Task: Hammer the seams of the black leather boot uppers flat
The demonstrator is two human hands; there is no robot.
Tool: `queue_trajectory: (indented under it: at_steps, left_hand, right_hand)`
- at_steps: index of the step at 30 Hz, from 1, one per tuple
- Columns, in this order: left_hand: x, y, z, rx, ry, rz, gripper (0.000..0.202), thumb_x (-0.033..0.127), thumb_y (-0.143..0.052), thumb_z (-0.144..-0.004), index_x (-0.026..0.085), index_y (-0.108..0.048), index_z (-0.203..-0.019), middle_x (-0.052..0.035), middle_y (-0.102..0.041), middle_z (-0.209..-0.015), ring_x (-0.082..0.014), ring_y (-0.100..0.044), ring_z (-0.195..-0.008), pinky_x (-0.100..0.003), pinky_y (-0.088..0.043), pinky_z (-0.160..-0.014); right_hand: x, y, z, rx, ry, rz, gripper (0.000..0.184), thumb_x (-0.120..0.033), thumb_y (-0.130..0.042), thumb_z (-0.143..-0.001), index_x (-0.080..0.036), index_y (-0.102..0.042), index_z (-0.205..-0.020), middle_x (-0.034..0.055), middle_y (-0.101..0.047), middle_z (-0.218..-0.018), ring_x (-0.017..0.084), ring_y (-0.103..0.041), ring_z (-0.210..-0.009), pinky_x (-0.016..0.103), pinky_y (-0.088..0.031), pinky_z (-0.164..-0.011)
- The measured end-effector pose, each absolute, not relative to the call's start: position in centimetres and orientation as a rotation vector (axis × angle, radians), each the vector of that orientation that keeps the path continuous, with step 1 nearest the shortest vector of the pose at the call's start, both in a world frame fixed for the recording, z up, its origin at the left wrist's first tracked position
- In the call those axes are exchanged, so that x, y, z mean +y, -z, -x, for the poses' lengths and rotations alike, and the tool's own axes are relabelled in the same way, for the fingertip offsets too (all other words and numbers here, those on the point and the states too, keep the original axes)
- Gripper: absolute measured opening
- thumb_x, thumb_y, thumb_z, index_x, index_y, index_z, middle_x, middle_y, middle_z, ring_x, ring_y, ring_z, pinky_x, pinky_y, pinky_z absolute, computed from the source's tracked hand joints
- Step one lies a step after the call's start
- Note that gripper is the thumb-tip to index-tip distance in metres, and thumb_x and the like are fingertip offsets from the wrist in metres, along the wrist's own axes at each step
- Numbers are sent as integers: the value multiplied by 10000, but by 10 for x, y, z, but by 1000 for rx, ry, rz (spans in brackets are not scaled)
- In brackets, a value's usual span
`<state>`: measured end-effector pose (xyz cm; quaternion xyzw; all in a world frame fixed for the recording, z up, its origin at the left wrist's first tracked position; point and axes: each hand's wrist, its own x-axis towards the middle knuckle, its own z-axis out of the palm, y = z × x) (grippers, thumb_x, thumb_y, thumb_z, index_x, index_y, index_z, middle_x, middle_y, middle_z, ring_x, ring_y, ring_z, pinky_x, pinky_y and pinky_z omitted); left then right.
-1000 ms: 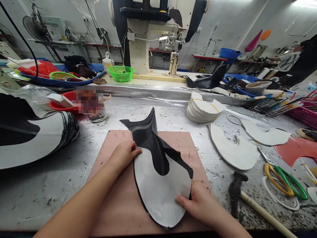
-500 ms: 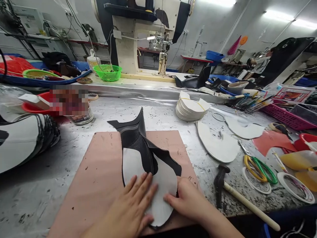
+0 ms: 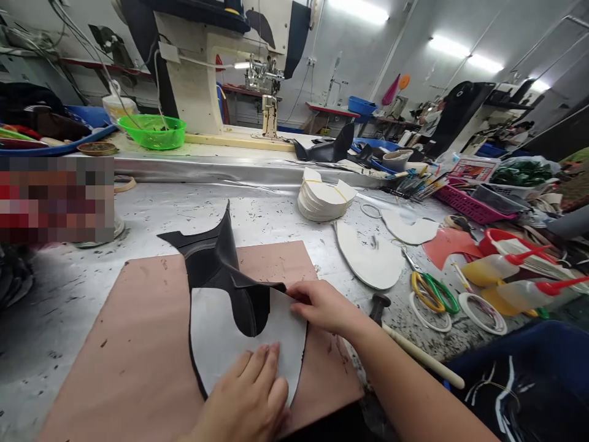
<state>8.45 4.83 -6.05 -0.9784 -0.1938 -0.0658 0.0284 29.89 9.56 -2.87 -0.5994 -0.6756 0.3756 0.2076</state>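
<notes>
A black leather shoe upper (image 3: 207, 255) lies on a pinkish-brown board (image 3: 133, 331). Its curved tips stand up at the far end, and a white U-shaped backing piece (image 3: 211, 325) covers its near part. My left hand (image 3: 251, 393) rests on this white piece, fingers stretched forward and close together, gripping nothing. At the upper right edge, my right hand (image 3: 317, 307) pinches the shoe upper with thumb and fingers. The exact layers between those fingertips are hidden.
Right of the board lie a hammer (image 3: 421, 353), scissors (image 3: 435, 291), tape rolls (image 3: 483, 313) and loose white pieces (image 3: 370, 261). A stack of white pieces (image 3: 322, 196) stands behind. Two bottles (image 3: 524, 294) lie far right. A sewing machine (image 3: 193, 80) rises at the back.
My right hand has shifted up to the far right edge of the upper. My left hand has drawn nearer, its fingers closer together. More of the white piece shows flat. The view has turned right.
</notes>
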Motion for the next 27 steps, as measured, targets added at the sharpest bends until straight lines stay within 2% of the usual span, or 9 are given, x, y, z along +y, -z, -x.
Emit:
queue_trajectory:
  at_steps: [3, 5, 8, 10, 12, 16, 18, 22, 27]
  left_hand:
    - [54, 70, -93, -530, 298, 2946, 297, 233, -436, -870, 144, -589, -1109, -119, -629, -1180, -264, -588, -1010, -395, -378, -898]
    - [61, 71, -92, -470, 378, 2896, 432, 274, -424, -890, 133, -465, -1296, -105, -569, -1281, -258, -511, -1156, -394, -291, -1005]
    - [73, 68, -90, -551, 376, 2878, 578, 440, -422, -885, 190, -336, -1400, -118, -458, -1391, -289, -376, -1299, -436, -202, -1061]
    - [82, 65, -91, -570, 309, 2908, 630, 528, -448, -846, 256, -328, -1401, -138, -463, -1383, -318, -397, -1287, -486, -241, -1033]
    - [90, 61, -93, -567, 276, 2923, 581, 558, -455, -837, 248, -442, -1328, -147, -530, -1317, -306, -497, -1204, -470, -328, -980]
    - [101, 62, -100, -618, 378, 2839, 324, 249, -354, -924, 140, -643, -1021, -107, -670, -1110, -218, -624, -984, -345, -423, -847]
    - [103, 67, -101, -621, 533, 2761, 347, 199, -316, -936, 126, -630, -1062, -95, -670, -1123, -209, -606, -1025, -353, -371, -923]
    - [104, 76, -100, -747, 762, 2706, 416, 341, -290, -963, 139, -569, -1196, -55, -630, -1211, -198, -538, -1146, -396, -142, -1105]
    - [110, 77, -106, -863, 585, 2761, 509, 436, -329, -908, 105, -598, -1185, -90, -574, -1274, -247, -483, -1216, -377, -5, -1123]
  right_hand:
    - [103, 31, -302, -1894, -1073, 1657, 247, -41, -590, -725, -212, -676, -882, -23, -699, -838, 141, -624, -787, 231, -440, -689]
    - [103, 32, -303, -1899, -1064, 1664, 236, -51, -592, -732, -205, -675, -890, -16, -699, -831, 142, -627, -780, 230, -445, -687]
    - [102, 35, -301, -1919, -1001, 1677, 244, -51, -572, -735, -193, -660, -912, 0, -689, -835, 149, -619, -778, 238, -445, -683]
    - [100, 38, -298, -1931, -926, 1695, 279, -36, -551, -727, -184, -636, -948, 13, -672, -831, 158, -605, -776, 249, -441, -677]
    - [98, 40, -296, -1940, -853, 1707, 321, -21, -532, -723, -181, -600, -993, 14, -652, -817, 159, -594, -766, 252, -438, -668]
    - [92, 43, -290, -1951, -744, 1725, 333, -16, -513, -742, -187, -529, -1027, -1, -631, -803, 148, -587, -742, 240, -449, -654]
    - [87, 44, -286, -1962, -678, 1751, 320, -11, -505, -746, -177, -523, -1019, 17, -629, -827, 163, -583, -757, 262, -460, -669]
    - [73, 53, -271, -2010, -378, 1817, 305, -2, -445, -785, -137, -568, -1031, 128, -600, -1027, 259, -536, -962, 412, -438, -837]
    - [55, 73, -262, -2244, -70, 1650, 448, -127, -437, -861, -75, -458, -1306, 149, -529, -1289, 252, -475, -1155, 390, -393, -969]
